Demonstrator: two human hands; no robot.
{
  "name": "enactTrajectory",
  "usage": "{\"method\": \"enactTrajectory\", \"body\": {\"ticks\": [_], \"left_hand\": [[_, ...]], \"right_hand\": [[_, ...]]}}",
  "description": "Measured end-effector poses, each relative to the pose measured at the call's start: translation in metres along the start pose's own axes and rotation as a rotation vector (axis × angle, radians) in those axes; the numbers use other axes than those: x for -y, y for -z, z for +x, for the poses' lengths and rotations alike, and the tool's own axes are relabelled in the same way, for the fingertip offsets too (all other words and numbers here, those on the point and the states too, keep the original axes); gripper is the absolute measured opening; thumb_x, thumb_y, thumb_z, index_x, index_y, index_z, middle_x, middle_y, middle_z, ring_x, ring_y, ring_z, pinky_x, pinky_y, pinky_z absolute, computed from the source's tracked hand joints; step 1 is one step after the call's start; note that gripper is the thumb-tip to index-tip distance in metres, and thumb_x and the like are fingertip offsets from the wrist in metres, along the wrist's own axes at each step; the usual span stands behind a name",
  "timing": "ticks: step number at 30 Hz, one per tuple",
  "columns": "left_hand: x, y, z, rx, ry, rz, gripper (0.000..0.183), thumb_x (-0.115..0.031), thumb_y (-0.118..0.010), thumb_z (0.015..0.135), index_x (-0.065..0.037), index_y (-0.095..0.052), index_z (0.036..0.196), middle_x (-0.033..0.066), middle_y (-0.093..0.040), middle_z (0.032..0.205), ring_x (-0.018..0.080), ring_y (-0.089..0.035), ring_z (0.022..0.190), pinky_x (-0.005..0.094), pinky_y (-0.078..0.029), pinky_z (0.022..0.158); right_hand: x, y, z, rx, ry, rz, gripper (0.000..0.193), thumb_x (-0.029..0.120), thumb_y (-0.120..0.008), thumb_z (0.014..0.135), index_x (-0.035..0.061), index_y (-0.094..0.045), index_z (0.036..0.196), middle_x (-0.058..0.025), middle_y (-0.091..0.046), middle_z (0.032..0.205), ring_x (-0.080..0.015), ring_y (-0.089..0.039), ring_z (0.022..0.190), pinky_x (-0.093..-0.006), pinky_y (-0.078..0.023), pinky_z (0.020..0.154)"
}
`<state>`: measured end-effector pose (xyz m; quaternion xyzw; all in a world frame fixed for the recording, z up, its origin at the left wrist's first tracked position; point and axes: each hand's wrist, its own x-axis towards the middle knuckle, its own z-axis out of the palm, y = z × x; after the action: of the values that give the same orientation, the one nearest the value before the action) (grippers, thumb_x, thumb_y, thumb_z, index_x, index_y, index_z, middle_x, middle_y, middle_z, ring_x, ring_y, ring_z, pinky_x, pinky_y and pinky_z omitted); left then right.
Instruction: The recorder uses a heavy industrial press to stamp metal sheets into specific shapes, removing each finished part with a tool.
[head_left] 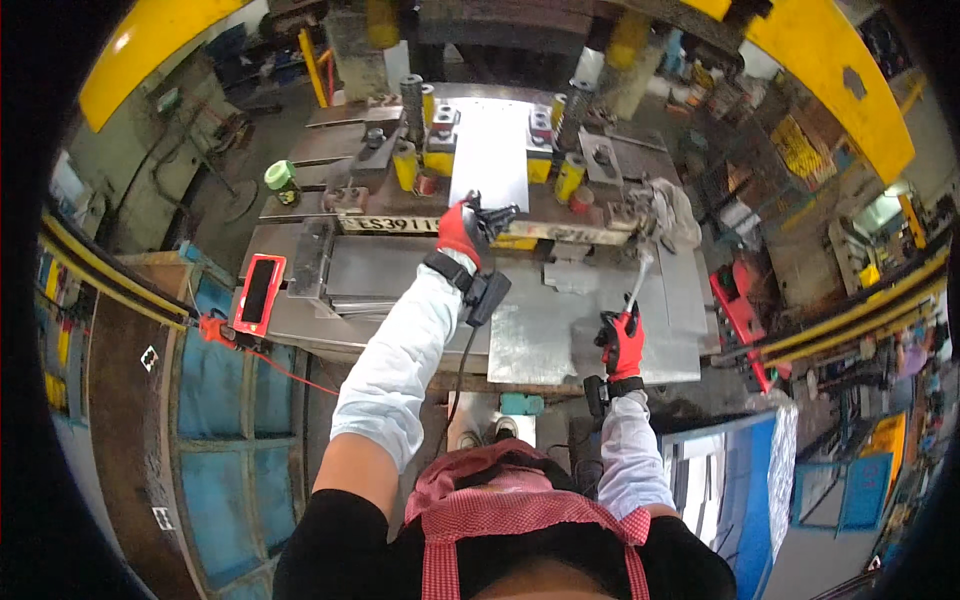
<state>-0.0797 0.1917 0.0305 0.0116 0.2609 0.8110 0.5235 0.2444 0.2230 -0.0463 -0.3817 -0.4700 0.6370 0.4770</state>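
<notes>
My left hand (468,232), in a red and black glove, is at the near edge of a bright metal sheet (490,150) lying in the press die (400,215). Its fingers are apart and point forward and right; whether they touch the sheet I cannot tell. Farther right and nearer to me, my right hand (622,345), gloved alike, is closed round a thin stick-like tool (638,282) with a wider pale tip. That tip points away from me, toward the die's front right corner. Under the right hand lies a flat grey metal sheet (535,335).
Springs (412,105) and yellow posts (570,178) flank the sheet in the die. A crumpled cloth (675,212) lies at the die's right. On the left are a phone in a red case (260,292) and a green-lidded jar (282,182). Stacked metal plates (370,275) stand left of centre.
</notes>
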Motion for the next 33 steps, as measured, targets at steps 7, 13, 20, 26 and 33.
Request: {"method": "enactTrajectory", "body": {"ticks": [7,13,20,26,33], "left_hand": [[-0.002,0.016,-0.005,0.005,0.064,-0.145,0.034,-0.027,-0.046,0.09,0.0,-0.037,0.107,0.0375,-0.05,0.103,0.0451,-0.058,0.086,0.0445,-0.053,0.074],[0.013,0.017,0.021,-0.006,0.156,-0.094,0.042,-0.03,-0.049,0.089,0.004,-0.038,0.111,0.0324,-0.055,0.1,0.0423,-0.06,0.082,0.0459,-0.053,0.074],[-0.004,0.016,-0.012,0.047,-0.016,0.075,0.034,-0.024,-0.046,0.09,0.001,-0.045,0.113,0.0211,-0.057,0.101,0.0343,-0.059,0.091,0.0426,-0.05,0.082],[-0.008,-0.011,0.012,0.104,-0.115,0.222,0.032,-0.021,-0.042,0.092,0.006,-0.045,0.108,0.0236,-0.057,0.102,0.0327,-0.06,0.092,0.0378,-0.052,0.079],[-0.022,0.016,0.099,0.119,0.033,-0.067,0.041,-0.026,-0.043,0.091,0.008,-0.039,0.115,0.0295,-0.055,0.1,0.0416,-0.059,0.086,0.0501,-0.051,0.077]], "right_hand": [[0.115,-0.186,0.113,0.655,-0.037,-0.33,0.029,0.011,-0.062,0.079,0.0051,-0.054,0.107,0.0051,-0.05,0.078,-0.0043,-0.046,0.065,-0.0209,-0.039,0.055],[0.101,-0.207,0.206,0.896,0.069,-0.215,0.015,0.018,-0.061,0.078,0.008,-0.059,0.089,0.0018,-0.054,0.063,-0.0068,-0.046,0.045,-0.0221,-0.034,0.041],[0.105,-0.077,0.049,0.566,-0.112,-0.07,0.037,0.011,-0.06,0.081,0.0042,-0.047,0.115,0.0042,-0.046,0.067,-0.0042,-0.041,0.052,-0.0206,-0.035,0.045],[0.03,0.044,0.01,0.419,-0.396,-0.231,0.023,0.016,-0.056,0.082,0.0035,-0.054,0.101,-0.0008,-0.053,0.071,-0.0079,-0.046,0.052,-0.0233,-0.038,0.045],[0.032,0.0,0.014,0.42,-0.42,-0.173,0.02,0.016,-0.055,0.083,0.0051,-0.054,0.099,-0.0021,-0.058,0.071,-0.0104,-0.051,0.053,-0.0246,-0.04,0.046]]}}
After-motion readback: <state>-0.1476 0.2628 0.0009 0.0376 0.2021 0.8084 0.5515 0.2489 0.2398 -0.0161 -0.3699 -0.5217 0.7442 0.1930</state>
